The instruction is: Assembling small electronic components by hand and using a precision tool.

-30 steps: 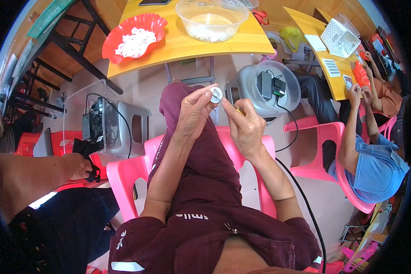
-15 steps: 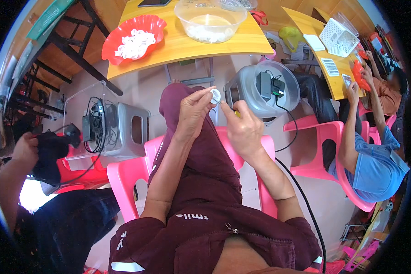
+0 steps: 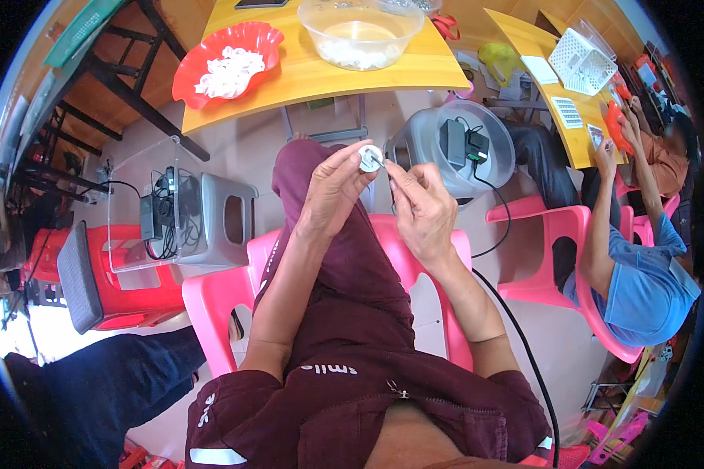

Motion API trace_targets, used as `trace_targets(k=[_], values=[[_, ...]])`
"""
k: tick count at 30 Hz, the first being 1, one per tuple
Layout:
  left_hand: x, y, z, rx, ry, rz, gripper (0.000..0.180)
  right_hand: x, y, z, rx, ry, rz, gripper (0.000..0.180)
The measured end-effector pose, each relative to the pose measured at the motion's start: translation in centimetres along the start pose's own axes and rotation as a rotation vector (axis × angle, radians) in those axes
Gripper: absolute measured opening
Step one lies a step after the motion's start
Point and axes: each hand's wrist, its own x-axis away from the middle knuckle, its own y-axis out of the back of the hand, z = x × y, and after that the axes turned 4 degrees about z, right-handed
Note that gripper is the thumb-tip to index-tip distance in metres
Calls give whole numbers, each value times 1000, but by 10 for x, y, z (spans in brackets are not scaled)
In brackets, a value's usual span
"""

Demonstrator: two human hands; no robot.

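Between the fingertips of my left hand (image 3: pixel 335 186), a small round white plastic piece (image 3: pixel 368 157) is pinched, with its recessed face toward me. My right hand (image 3: pixel 425 207) is closed around a thin tool that looks like a screwdriver (image 3: pixel 379 162); its narrow shaft reaches the white piece, and its handle is hidden within my fingers. Both hands are raised above my lap, close together and short of the table's front edge.
On the yellow table (image 3: pixel 321 87) are a red scalloped dish (image 3: pixel 186 78) of white pieces and a clear tub (image 3: pixel 356 22) holding more. Clear containers with power adapters stand on grey stools at both sides. A black cable (image 3: pixel 516 332) runs on my right, where a person in blue (image 3: pixel 641 285) sits.
My right hand has turned, hiding the tool's yellow handle, and the white piece's face shows more. On the left, another person's arm and the dark thing it held have left view.
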Motion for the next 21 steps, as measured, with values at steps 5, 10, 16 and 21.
trace_targets(k=[5, 10, 16, 21], values=[[0, -2, 0, -14, -19, -5, 28, 1, -1, 2, 46, 79, -5, 33], [1, -5, 1, -75, -51, -26, 26, 3, -2, 7, 167, 97, -5, 36], [2, 3, 13, -168, -93, -85, 25, 5, -1, 11, 320, 64, 102, 35], [2, 4, 8, -44, -15, -71, 28, 4, 7, 5, 174, 18, 113, 30]])
